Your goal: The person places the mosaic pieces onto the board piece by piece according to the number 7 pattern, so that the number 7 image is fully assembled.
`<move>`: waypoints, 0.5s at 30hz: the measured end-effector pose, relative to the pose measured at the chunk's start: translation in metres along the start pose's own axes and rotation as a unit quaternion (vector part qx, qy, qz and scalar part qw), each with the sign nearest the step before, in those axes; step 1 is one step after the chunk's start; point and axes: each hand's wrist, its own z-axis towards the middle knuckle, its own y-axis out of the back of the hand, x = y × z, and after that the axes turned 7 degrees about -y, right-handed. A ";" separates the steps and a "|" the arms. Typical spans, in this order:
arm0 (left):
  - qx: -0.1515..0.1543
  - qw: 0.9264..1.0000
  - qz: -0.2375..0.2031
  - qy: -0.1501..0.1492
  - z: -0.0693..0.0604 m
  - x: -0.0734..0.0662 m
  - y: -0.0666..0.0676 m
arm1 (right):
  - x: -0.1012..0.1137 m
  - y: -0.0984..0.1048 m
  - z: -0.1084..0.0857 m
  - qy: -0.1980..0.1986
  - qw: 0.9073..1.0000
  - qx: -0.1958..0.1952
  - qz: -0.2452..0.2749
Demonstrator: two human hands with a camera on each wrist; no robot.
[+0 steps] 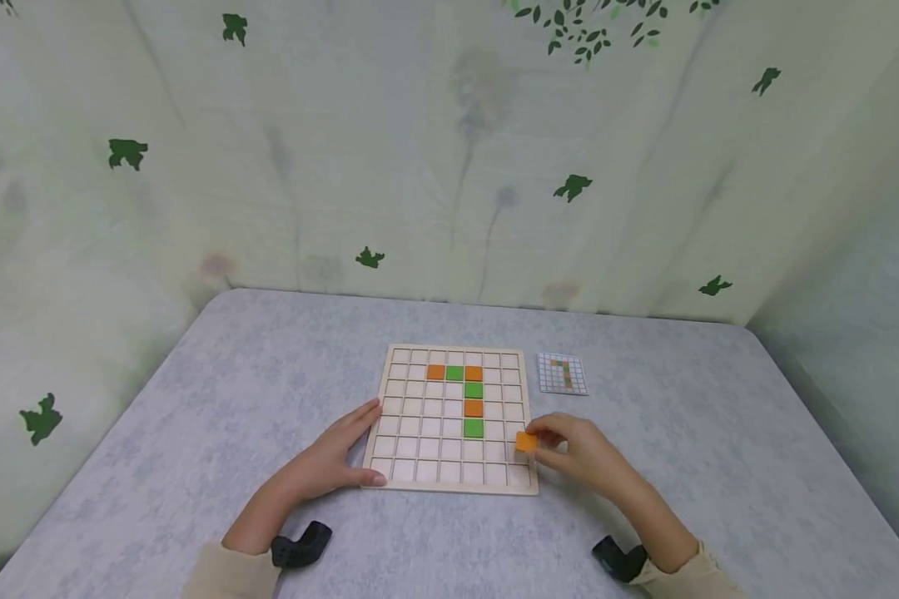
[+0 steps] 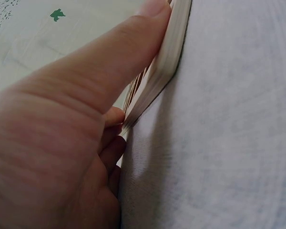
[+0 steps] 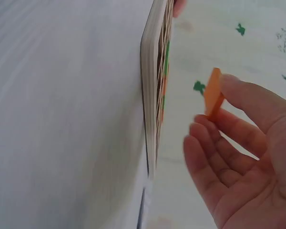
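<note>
A wooden grid board [image 1: 429, 449] lies flat on the table. Orange and green square tiles fill several cells: a short row from an orange tile [image 1: 436, 372] to another orange tile [image 1: 474, 373], and a column running down from there to a green tile [image 1: 473, 428]. My left hand [image 1: 328, 456] rests against the board's near left corner, thumb on its front edge and fingers straight along the left side. My right hand [image 1: 583, 453] pinches an orange tile [image 3: 214, 93] between thumb and fingertip, raised above the board's right edge.
A small pattern card [image 1: 562, 373] with a grid and coloured squares lies right of the board. The grey-blue table [image 1: 195, 416] meets a pale cloth backdrop [image 1: 419, 166] with printed green leaves behind and at both sides. Black bands [image 1: 302, 545] sit at my wrists.
</note>
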 end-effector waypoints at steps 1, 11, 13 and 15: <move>0.000 1.000 0.000 0.000 0.000 0.000 0.000 | 0.002 -0.003 0.003 0.007 1.000 -0.007 0.013; -0.003 1.000 0.001 -0.006 -0.001 0.001 -0.001 | 0.015 -0.038 0.024 0.032 0.996 -0.005 0.087; -0.003 1.000 -0.001 -0.006 -0.001 0.002 -0.001 | 0.016 -0.044 0.025 0.023 0.996 0.003 0.082; -0.002 1.000 -0.001 -0.005 0.000 0.002 -0.001 | 0.017 -0.049 0.027 0.023 0.997 0.006 0.068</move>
